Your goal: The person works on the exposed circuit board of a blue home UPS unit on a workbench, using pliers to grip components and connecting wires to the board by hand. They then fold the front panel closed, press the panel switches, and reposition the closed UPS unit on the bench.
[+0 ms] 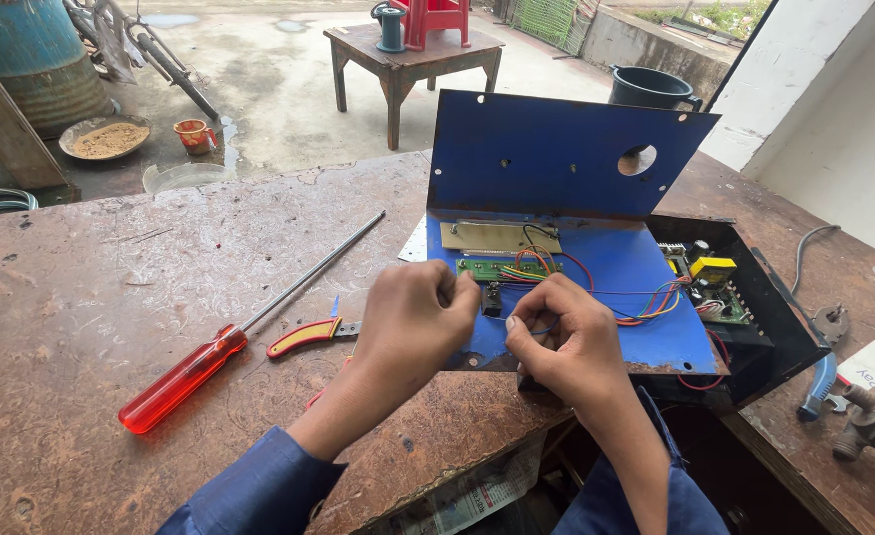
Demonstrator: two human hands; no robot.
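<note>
Both hands meet near the bench's front edge, over the blue panel (596,287). The left hand (412,317) is a closed fist. The right hand (561,337) pinches a thin wire (546,325), just right of the left fist.

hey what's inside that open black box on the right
Inside the black box sit a green circuit board, a yellow part and coloured wires. Its near wall hides the floor of the box.
</note>
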